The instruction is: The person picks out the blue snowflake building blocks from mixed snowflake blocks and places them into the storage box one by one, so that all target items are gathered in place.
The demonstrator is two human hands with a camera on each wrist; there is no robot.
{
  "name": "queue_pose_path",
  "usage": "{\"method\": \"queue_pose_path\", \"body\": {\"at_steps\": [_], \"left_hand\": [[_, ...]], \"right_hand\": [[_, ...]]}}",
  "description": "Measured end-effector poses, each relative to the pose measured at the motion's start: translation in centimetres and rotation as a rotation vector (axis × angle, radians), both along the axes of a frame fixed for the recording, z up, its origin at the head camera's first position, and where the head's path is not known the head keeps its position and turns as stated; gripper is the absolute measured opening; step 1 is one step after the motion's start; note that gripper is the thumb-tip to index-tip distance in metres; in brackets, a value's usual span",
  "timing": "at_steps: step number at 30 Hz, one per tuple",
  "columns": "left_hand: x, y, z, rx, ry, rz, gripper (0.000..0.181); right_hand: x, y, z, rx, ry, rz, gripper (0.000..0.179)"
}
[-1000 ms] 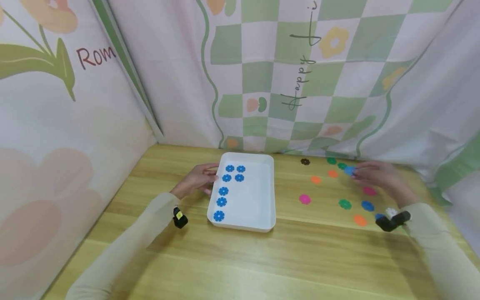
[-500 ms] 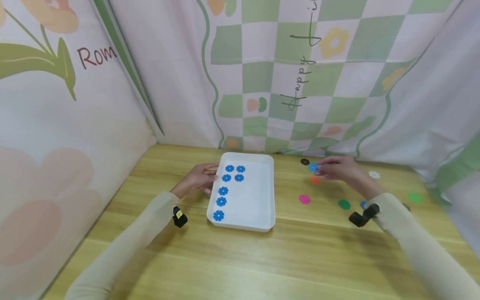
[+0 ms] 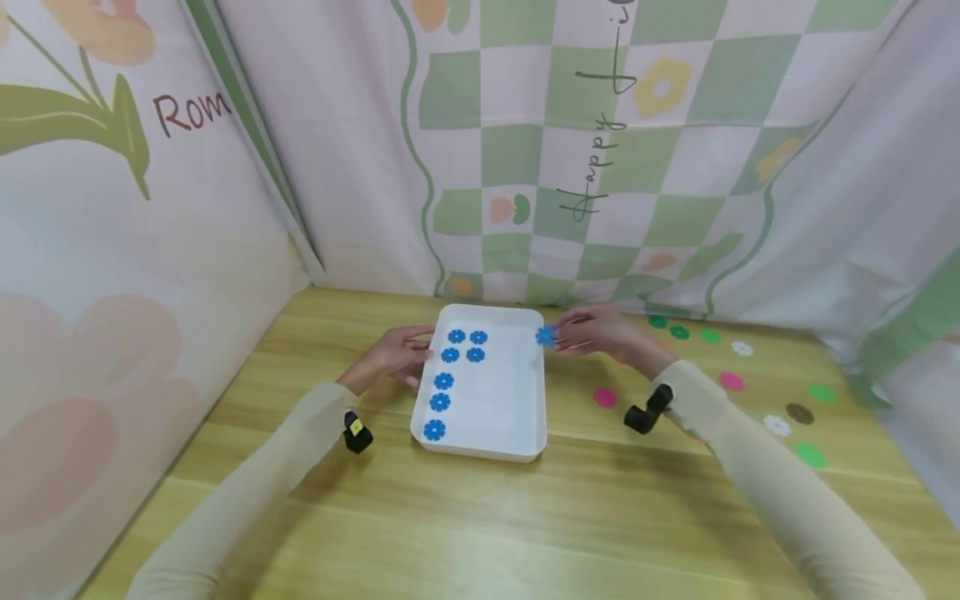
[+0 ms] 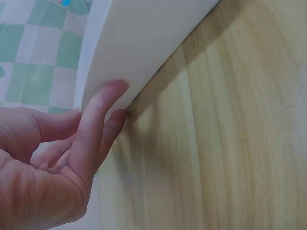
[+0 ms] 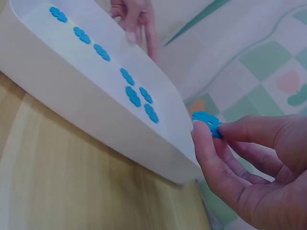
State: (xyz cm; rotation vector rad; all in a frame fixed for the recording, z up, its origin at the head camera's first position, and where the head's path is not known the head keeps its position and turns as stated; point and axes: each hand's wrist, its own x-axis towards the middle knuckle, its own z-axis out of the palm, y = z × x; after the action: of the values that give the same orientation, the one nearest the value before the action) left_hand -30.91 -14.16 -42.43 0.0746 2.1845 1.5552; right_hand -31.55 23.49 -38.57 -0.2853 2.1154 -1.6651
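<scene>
A shallow white tray [image 3: 495,400] lies on the table, with several blue flower-shaped discs [image 3: 440,402] flat inside, mostly along its left side. My left hand [image 3: 392,357] holds the tray's left wall; in the left wrist view, fingers [image 4: 103,103] rest against its outer face and another digit meets the rim. My right hand [image 3: 603,333] pinches one blue flower-shaped disc [image 5: 207,122] between thumb and fingertips. That disc is at the tray's right rim near the far corner, raised off the tray floor.
Loose flower discs in other colours lie on the wooden table [image 3: 480,533] at the right, including a pink disc [image 3: 604,397], a brown disc [image 3: 799,413] and a white disc [image 3: 777,426]. A printed curtain [image 3: 570,167] hangs behind the table; another printed sheet [image 3: 150,267] stands at the left.
My right hand has carried the blue disc leftward from the loose discs, past the brown one, to the tray's right rim. My left hand stays at the tray.
</scene>
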Motion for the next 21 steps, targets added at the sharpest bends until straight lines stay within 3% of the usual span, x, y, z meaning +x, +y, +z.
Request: {"method": "queue_pose_path", "body": {"at_steps": [8, 15, 21], "left_hand": [[-0.1, 0.2, 0.1, -0.013, 0.005, 0.002, 0.059], [0.0, 0.3, 0.4, -0.023, 0.003, 0.003, 0.06], [0.1, 0.2, 0.4, 0.0, 0.006, -0.013, 0.059]], "right_hand": [[-0.5, -4.3, -1.0, 0.019, -0.11, 0.003, 0.029], [-0.8, -6.7, -1.5, 0.133, -0.121, -0.027, 0.027], [-0.8, -8.3, -1.9, 0.194, -0.069, 0.005, 0.025]]}}
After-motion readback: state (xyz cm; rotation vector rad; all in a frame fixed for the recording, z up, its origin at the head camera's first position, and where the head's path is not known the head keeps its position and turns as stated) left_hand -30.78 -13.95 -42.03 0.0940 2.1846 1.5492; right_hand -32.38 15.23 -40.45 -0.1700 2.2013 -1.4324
